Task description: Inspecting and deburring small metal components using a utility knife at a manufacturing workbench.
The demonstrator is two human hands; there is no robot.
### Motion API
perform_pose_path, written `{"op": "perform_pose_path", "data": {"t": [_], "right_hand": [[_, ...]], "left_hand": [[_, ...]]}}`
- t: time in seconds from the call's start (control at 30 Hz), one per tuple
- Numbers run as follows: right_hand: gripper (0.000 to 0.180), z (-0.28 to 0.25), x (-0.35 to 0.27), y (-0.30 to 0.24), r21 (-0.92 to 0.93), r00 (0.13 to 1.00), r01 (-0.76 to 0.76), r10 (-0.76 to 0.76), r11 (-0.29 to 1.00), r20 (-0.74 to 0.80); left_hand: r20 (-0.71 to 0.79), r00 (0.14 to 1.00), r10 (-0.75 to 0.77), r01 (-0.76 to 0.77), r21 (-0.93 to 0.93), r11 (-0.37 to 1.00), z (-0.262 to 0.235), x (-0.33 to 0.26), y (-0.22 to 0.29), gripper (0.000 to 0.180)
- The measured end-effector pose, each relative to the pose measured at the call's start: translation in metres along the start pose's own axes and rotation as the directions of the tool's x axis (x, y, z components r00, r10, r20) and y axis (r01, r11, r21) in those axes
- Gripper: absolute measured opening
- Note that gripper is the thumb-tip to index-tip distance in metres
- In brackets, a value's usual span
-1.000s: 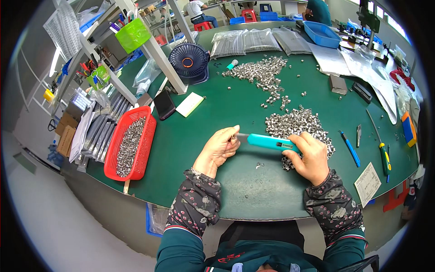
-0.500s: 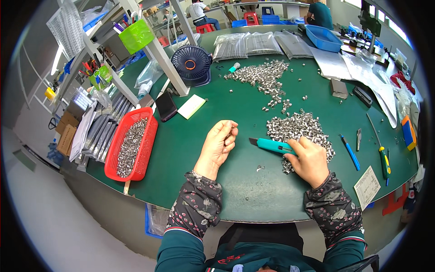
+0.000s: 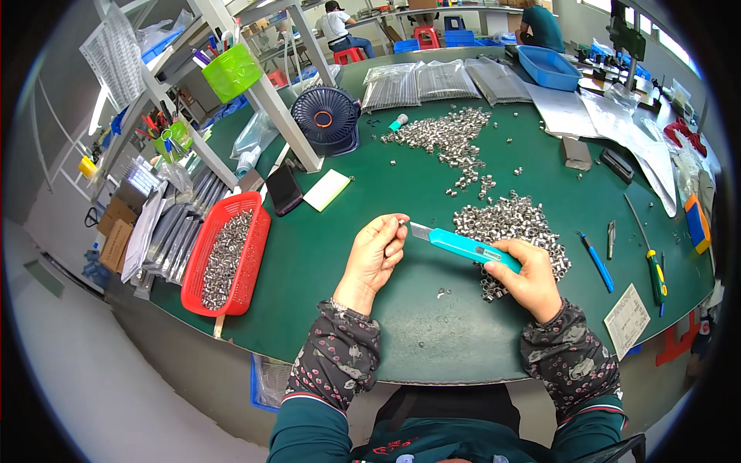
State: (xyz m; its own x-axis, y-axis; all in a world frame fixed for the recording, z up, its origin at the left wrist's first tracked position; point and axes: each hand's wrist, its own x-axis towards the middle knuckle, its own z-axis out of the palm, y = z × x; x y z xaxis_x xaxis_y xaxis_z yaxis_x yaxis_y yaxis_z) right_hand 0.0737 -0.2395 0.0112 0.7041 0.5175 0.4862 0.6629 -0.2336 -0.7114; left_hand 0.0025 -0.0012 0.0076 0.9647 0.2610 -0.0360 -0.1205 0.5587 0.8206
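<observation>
My left hand (image 3: 370,258) pinches a small metal ring (image 3: 401,222) between thumb and fingertips; most of it is hidden by the fingers. In my right hand (image 3: 529,279) is a teal utility knife (image 3: 458,243), its blade extended and pointing left. The blade tip sits right beside the ring at my left fingertips; whether it touches cannot be made out. Behind the knife and my right hand lies a heap of small shiny metal rings (image 3: 505,217) on the green table (image 3: 347,202). Tiny scraps (image 3: 441,293) lie on the table in front of me.
A red basket (image 3: 254,266) of rings stands at left, near a phone (image 3: 285,189) and a fan (image 3: 326,116). A second ring heap (image 3: 444,135) spreads farther back. At right lie a blue-handled tool (image 3: 597,264), a screwdriver (image 3: 657,278) and a paper label (image 3: 627,320).
The knife has tilted and moved slightly left, bringing its blade up to my left fingertips. My left fingers have shifted a little, so the pinched ring shows more.
</observation>
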Motion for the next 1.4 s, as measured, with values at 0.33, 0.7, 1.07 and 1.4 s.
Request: {"op": "perform_pose_path", "data": {"t": [0.33, 0.7, 1.07, 1.4], "right_hand": [[0.027, 0.001, -0.002, 0.000, 0.134, 0.969, -0.198, 0.174, 0.971, 0.177], [0.025, 0.004, -0.006, -0.003, -0.102, 0.999, 0.039, -0.040, 0.994, -0.009], [0.020, 0.002, -0.001, -0.007, -0.102, 0.977, 0.107, -0.124, 0.989, -0.176], [0.025, 0.001, -0.001, -0.001, -0.001, 0.999, -0.052, 0.052, 0.999, 0.010]], "left_hand": [[0.013, 1.000, 0.004, -0.003, -0.049, 0.999, -0.003, 0.000, -0.008, 0.020], [-0.005, 1.000, 0.009, -0.009, -0.029, 1.000, 0.003, -0.002, -0.013, 0.019], [-0.094, 0.996, -0.001, -0.004, -0.052, 0.999, 0.003, -0.002, -0.009, 0.022], [-0.035, 0.995, 0.091, -0.090, 0.021, 0.996, -0.001, 0.002, -0.011, 0.015]]}}
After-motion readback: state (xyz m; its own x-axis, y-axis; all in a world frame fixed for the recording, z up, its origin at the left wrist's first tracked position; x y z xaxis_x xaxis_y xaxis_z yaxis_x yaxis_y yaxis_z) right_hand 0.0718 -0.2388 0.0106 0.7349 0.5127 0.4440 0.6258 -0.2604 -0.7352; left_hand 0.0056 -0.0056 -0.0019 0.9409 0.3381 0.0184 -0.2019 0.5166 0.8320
